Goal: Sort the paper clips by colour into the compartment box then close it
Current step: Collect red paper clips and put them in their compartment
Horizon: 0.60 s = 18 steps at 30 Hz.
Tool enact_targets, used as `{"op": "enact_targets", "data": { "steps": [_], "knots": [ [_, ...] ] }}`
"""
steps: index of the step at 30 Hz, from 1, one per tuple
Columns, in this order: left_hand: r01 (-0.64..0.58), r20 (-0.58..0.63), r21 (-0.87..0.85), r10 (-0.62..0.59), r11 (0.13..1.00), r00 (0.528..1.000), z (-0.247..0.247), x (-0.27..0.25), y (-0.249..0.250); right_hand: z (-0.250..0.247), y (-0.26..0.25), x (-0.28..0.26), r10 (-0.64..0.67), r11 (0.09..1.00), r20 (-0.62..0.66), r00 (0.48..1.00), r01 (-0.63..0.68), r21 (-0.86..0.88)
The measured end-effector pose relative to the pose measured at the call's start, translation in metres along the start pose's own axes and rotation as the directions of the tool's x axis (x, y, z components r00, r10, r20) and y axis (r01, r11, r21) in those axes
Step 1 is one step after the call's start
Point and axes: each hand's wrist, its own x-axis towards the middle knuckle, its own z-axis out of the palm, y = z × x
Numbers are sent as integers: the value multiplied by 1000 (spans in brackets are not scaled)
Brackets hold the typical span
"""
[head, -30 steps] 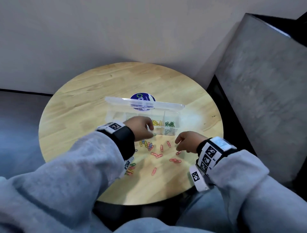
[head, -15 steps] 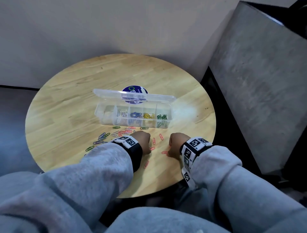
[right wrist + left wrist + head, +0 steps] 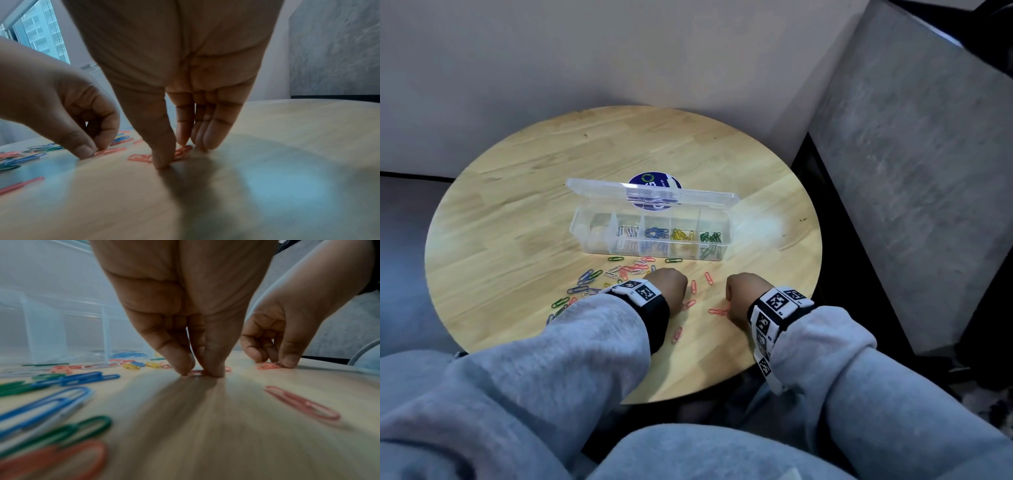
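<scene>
Pale walls and a grey concrete slab (image 3: 914, 178) close in around a round wooden worktop (image 3: 524, 192), where both hands are down among scattered paper clips. On the near side the left hand (image 3: 667, 285) has thumb and fingertips (image 3: 186, 365) pinched together on a red clip (image 3: 197, 372) lying flat on the wood, and the right hand (image 3: 740, 294) does the same just beside it, thumb and forefinger closing on a small cluster of red clips (image 3: 179, 154). More red clips lie near and between the hands, one (image 3: 676, 334) closer to the worktop's edge. Further out to the left, a loose spread of blue, green, white and red clips (image 3: 599, 277) lies unsorted. Beyond that stands the clear compartment box (image 3: 650, 236) with its lid (image 3: 650, 195) raised; white, blue, yellow and green clips already sit in separate compartments, and the leftmost one looks empty. My reading is that the red ones are being gathered now. The next move calls for lifting each thin, flat clip cleanly off the wood, which likely means getting a fingertip under an edge, then carrying it to the empty compartment without dropping it into a neighbouring colour. Much sorting remains before the lid can shut.
</scene>
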Motion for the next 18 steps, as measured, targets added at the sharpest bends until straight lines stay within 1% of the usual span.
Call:
{"op": "enact_targets", "data": {
  "steps": [2,5,8,10,11,12,13,14,15,16,17,18],
  "knots": [
    [23,23,-7,-23,1000,999,0,0,-1,-1,0,3,10,1000,27,1000,-9,-22],
    [73,55,-77,-69,994,996,0,-2,-4,2,-1,6,6,999,40,999,-5,-36],
    [98,85,-127,-88,987,992,-1,-5,-7,4,-1,7,44,998,53,998,-41,-42],
    [109,74,-218,-95,970,993,-3,-7,-8,5,-1,6,39,998,65,997,-35,-62],
    [115,61,-297,-101,948,993,-4,-8,-8,7,-1,5,29,998,60,998,-26,-52],
    [123,54,-408,-111,905,992,-5,-8,-8,8,-1,4,28,999,60,998,-26,-36],
    [138,66,-546,-122,826,990,-6,-8,-9,11,0,5,15,999,51,999,-13,-33],
    [150,87,-683,-125,715,988,-7,-8,-10,12,-1,5,16,999,62,998,-13,-50],
    [158,105,-796,-123,585,987,-9,-9,-10,13,-2,4,18,998,73,997,-13,-65],
    [163,122,-876,-117,455,986,-12,-10,-10,13,-2,2,15,998,83,996,-9,-66],
    [168,139,-923,-107,346,985,-15,-10,-11,11,-3,-1,-7,997,89,996,14,-78],
    [171,149,-946,-100,275,984,-17,-11,-13,8,-4,-6,-32,996,91,995,40,-84]
  ]
}}
